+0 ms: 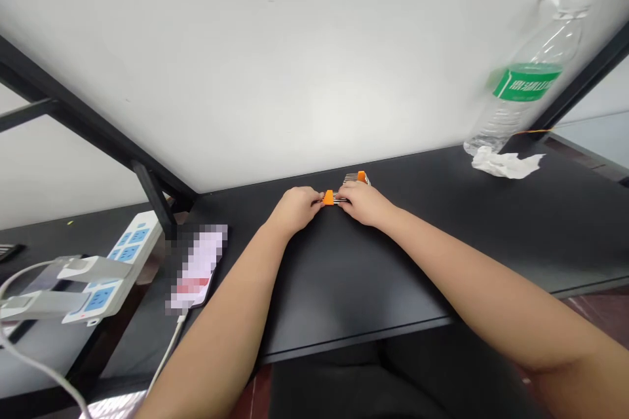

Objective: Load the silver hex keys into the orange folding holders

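Note:
Near the back of the black table, my left hand (297, 209) has its fingers closed on the left end of a small orange holder (329, 198). Thin metal rods stick out of the holder's right side. My right hand (363, 203) pinches these rods from the right. Just behind my right hand lies a second orange piece (362, 177) with several metal rods beside it, partly hidden by the fingers. What exactly the rods are is too small to tell.
A clear bottle (528, 82) with a green label stands at the back right, beside a crumpled tissue (506, 163). On the left are a phone (199, 265) with a cable and a white power strip (120, 268) with plugs. Black frame bars (93, 124) rise at the left.

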Action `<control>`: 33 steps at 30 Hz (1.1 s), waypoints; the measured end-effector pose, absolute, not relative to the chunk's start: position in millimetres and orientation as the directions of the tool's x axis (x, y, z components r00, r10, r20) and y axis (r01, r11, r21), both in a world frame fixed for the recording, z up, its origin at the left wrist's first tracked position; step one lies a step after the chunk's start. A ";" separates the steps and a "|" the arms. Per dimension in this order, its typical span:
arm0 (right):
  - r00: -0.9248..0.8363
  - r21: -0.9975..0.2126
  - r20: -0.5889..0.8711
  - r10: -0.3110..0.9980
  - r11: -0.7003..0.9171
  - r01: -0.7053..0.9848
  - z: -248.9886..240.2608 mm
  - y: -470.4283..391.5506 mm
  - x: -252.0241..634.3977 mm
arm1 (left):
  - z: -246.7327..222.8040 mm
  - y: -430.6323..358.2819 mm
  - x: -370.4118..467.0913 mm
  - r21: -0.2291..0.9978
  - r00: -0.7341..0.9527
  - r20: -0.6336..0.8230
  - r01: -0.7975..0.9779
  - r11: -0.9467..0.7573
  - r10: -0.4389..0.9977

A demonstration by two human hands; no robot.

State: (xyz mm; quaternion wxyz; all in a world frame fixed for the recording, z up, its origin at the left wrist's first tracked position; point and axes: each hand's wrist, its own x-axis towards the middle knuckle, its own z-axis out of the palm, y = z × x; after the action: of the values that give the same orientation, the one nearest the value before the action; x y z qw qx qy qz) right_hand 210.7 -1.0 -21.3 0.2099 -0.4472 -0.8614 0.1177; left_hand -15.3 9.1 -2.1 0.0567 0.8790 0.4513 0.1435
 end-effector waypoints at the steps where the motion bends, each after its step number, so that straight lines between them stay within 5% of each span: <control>1: -0.503 -0.380 0.262 0.824 0.567 0.731 -21.4 -1.3 210.5 | 0.7 6.5 -14.1 0.219 0.554 0.198 0.779 -0.587 0.809; 11: -0.442 -0.388 0.238 0.865 0.502 0.773 -19.9 -5.5 209.2 | 26.3 -14.7 -8.0 0.264 0.586 0.115 0.760 -0.593 0.802; 15: -0.438 -0.477 0.184 0.880 0.469 0.743 -22.0 -3.5 209.8 | 23.5 -13.2 -6.5 0.402 0.544 0.141 0.732 -0.550 0.827; 21: -0.440 -0.595 0.009 0.898 0.359 0.719 -15.0 4.5 215.1 | 12.1 -8.3 0.5 0.652 0.326 0.028 0.710 -0.264 0.945; 25: -0.478 -0.609 -0.106 0.872 0.323 0.724 -6.9 2.5 218.2 | 11.2 -8.3 6.0 0.708 0.283 -0.045 0.686 -0.169 0.958; 33: -0.544 -0.562 0.142 0.827 0.520 0.644 -12.3 -7.9 220.2 | 10.0 -12.8 6.7 0.771 0.434 -0.014 0.579 -0.267 0.901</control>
State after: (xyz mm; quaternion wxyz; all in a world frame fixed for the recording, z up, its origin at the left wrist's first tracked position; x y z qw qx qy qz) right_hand 220.2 -7.9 -12.3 0.2008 -0.4334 -0.8483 0.2286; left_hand 6.7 -12.8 10.0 0.3640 0.7646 0.4837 0.2213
